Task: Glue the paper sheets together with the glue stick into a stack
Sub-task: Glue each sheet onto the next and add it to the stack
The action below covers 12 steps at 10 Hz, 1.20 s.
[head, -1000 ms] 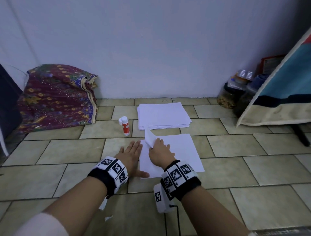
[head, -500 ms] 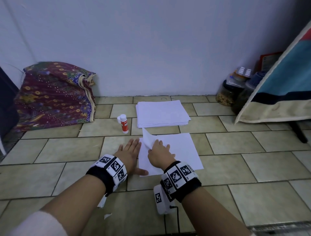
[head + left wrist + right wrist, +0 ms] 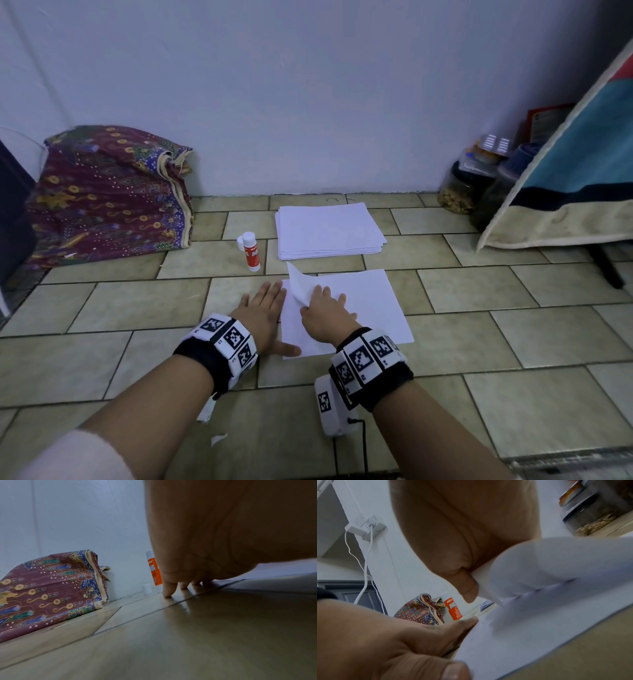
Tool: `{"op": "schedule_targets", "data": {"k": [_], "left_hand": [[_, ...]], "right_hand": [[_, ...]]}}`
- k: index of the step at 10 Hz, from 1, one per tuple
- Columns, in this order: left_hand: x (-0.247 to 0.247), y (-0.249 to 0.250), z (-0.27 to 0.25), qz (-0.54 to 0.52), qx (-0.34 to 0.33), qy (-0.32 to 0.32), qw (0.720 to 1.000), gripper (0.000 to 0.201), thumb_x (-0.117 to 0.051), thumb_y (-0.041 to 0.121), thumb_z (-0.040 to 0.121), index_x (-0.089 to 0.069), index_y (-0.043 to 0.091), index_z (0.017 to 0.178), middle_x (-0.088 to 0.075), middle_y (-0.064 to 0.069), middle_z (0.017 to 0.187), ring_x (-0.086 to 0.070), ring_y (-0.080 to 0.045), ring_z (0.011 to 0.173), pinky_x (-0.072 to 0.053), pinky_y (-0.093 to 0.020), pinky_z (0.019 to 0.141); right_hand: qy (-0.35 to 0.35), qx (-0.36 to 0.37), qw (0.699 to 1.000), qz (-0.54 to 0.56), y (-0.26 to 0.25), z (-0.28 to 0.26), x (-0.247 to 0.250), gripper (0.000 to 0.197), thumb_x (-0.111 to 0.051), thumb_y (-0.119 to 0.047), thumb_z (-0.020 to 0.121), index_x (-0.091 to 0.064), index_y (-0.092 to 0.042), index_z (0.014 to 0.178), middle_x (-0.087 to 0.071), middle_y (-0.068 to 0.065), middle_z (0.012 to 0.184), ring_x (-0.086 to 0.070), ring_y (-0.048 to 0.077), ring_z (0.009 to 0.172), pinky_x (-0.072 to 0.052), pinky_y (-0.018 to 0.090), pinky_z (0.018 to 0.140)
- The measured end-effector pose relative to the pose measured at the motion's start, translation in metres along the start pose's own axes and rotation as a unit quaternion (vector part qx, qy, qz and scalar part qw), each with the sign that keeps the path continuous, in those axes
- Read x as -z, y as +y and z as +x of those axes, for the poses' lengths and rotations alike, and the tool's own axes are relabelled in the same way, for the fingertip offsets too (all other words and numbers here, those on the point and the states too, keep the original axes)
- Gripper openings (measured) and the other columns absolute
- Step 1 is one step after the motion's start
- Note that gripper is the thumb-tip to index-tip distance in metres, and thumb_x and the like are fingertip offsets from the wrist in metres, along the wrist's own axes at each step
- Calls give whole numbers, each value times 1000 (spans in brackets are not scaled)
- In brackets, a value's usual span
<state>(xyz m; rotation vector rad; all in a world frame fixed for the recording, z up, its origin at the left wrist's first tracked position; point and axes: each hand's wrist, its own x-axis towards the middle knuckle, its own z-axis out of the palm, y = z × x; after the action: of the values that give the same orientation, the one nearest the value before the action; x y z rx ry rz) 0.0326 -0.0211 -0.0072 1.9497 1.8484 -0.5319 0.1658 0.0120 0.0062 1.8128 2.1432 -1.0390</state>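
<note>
1. Tiled floor (image 3: 445,342): carries all task items; the glue stick serves as landmark.
2. Paper pile (image 3: 329,229): lies just right of the glue stick, near the wall. Judged unglued and still to be worked through.
3. Working sheets (image 3: 370,308): lie on the floor in front of the glue stick, nearer the person. The top sheet's far-left corner is lifted clear; judged an early stage, gluing barely begun.
4. Left hand (image 3: 262,311): flat, fingers straight, on the floor at the sheets' left edge, thumb on the paper.
5. Right hand (image 3: 323,313): fingers pinch the lifted corner.
6. Glue stick (image 3: 251,251): upright, uncapped, cap beside it, apart from both hands.
</note>
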Motion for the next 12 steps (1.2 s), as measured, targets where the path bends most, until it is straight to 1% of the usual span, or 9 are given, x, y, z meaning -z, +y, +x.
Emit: {"op": "schedule_targets", "data": {"k": [4,5,6,7,8,9,11,12], "left_hand": [[-3,-1,2,2,1,5,1000,118,-50,74,80,19,9,151,26,-4,158,20,-20,146,2,-47,120],[-4,-1,3,3,4,-1,1000,118,-49,74,80,20,8,150,28,-5,157,22,-20,146,4,-47,119],[-4,0,3,-4,10,-3,1000,119,-50,72,81,22,5,149,30,-8,156,25,-21,145,5,-46,120],[-5,0,3,-9,12,2,1000,120,-51,72,81,22,3,148,31,-11,155,25,-22,144,5,-45,120],[-5,0,3,-11,14,2,1000,121,-51,72,81,23,2,148,31,-12,154,25,-23,144,5,-45,120],[-3,1,2,-18,17,0,1000,122,-53,70,81,23,1,147,31,-13,154,25,-24,144,6,-45,120],[-2,3,1,-27,21,3,999,123,-55,69,81,23,0,147,30,-15,154,25,-25,144,5,-44,120],[-1,3,1,-32,18,4,999,124,-56,68,80,23,0,147,30,-14,155,25,-24,145,5,-44,120]], "right_hand": [[-3,1,1000,-4,0,-1,2,63,-30,-32,103,0,-7,152,1,5,161,6,37,146,-10,59,114],[0,8,1000,1,0,-1,3,68,-33,-36,102,3,-10,152,-2,8,161,4,38,146,-10,59,115],[3,34,999,3,4,4,2,64,-38,-35,100,-1,-23,151,-15,16,156,-7,42,144,-15,62,112],[-8,37,999,-36,5,14,-2,52,-38,-35,98,-21,-28,147,-27,20,150,-18,43,140,-19,60,111],[-20,33,998,-55,4,19,-5,50,-36,-32,96,-30,-30,145,-29,19,151,-16,41,141,-18,60,111],[-21,35,996,-74,4,22,-6,51,-36,-30,93,-34,-32,144,-28,16,153,-13,40,142,-17,61,111],[-29,43,994,-99,4,19,-5,50,-38,-30,93,-35,-35,143,-24,17,154,-8,39,143,-15,61,111],[-31,43,993,-105,4,14,-2,49,-40,-31,95,-35,-37,143,-16,17,156,-5,41,143,-16,62,111]]}}
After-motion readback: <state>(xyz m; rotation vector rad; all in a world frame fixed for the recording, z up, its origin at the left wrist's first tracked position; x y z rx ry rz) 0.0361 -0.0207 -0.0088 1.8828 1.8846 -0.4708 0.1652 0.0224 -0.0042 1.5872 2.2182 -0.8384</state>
